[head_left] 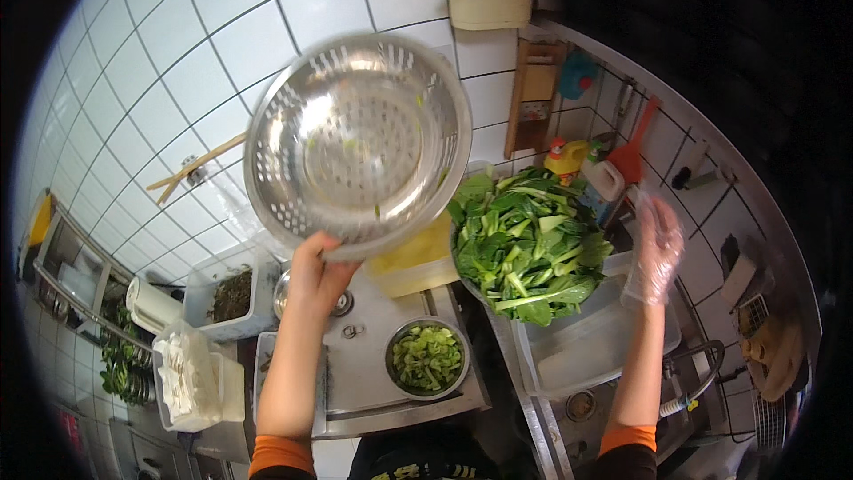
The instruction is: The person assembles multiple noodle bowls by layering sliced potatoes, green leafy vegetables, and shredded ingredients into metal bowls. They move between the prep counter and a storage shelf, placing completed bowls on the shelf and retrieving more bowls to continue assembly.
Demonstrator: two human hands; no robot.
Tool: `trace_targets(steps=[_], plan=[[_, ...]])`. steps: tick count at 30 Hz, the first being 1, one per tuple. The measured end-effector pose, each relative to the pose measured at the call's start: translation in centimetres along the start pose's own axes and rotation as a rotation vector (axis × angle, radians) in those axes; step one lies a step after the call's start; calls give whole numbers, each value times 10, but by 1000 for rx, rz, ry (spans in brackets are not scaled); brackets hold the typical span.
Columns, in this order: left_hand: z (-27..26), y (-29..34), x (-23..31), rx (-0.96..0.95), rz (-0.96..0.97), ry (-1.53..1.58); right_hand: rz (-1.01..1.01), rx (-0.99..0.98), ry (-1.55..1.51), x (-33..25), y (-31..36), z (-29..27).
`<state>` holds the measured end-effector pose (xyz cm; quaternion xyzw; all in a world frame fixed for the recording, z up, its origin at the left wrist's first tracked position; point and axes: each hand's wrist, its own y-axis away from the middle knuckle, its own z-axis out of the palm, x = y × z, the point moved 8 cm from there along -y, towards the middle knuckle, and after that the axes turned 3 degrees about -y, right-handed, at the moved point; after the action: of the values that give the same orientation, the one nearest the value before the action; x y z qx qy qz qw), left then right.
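Observation:
My bare left hand (322,271) grips the rim of a large steel colander (355,138), raised and tilted so that its inside faces me. A few green scraps cling inside it. My right hand (657,244), in a clear plastic glove, is raised at the right with its fingers apart and nothing seen in them. Between the hands, a big heap of leafy greens (529,244) fills a container that is mostly hidden under the leaves. A steel bowl (392,351) of cut green pieces (428,357) stands on the steel counter (355,391) below the colander.
A translucent tub (569,373) sits by the sink, under a curved hose tap (711,351). A yellow tray (413,280) lies behind the bowl. Bottles (564,160) and an orange scoop (629,156) are at the back right. Plastic bins (253,324) crowd the left.

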<state>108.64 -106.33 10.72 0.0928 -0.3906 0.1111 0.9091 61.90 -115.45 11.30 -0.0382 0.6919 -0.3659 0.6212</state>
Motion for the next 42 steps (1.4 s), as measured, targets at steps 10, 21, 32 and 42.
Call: trace_targets(steps=[10,21,32,42], plan=[[-180,61,-62,286,-293,-13,151,-102,232,111,23,-33],[-171,39,-89,227,-365,21,955,-683,-27,174,89,12],[-146,83,-92,135,-502,-111,1245,-368,-334,212,124,32],[-122,134,-150,-100,-829,-330,1174,-153,-337,167,148,-4]])
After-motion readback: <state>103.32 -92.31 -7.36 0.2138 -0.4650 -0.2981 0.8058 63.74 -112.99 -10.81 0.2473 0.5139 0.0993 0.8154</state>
